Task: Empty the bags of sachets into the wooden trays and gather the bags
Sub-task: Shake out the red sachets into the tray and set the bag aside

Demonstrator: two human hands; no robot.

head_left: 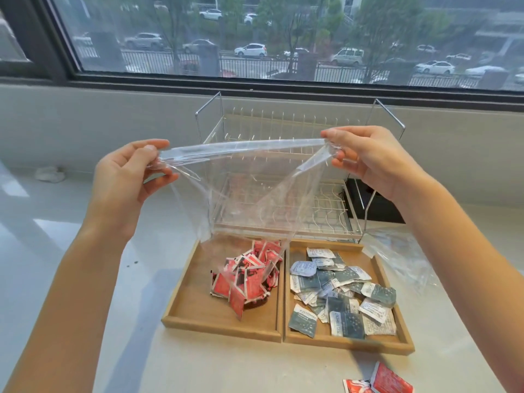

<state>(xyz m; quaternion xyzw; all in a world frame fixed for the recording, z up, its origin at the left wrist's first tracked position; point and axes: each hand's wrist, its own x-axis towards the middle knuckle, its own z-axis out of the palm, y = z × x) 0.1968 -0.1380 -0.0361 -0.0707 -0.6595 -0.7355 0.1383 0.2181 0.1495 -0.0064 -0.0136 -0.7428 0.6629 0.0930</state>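
A clear plastic bag [243, 188] hangs stretched between my hands above the trays. My left hand [133, 180] pinches its left top corner and my right hand [365, 157] pinches its right top corner. The bag looks empty, and its lower end hangs over the left wooden tray [195, 307]. That tray holds a heap of red sachets [249, 279]. Touching its right side, the right wooden tray [351, 343] holds several grey and white sachets [340, 296]. A second clear bag [397, 256] lies flat on the counter right of the trays.
Two red sachets [380, 382] lie on the white counter in front of the right tray. A wire dish rack [334, 217] stands behind the trays below the window. A crumpled white scrap [51, 174] lies at the far left by the wall.
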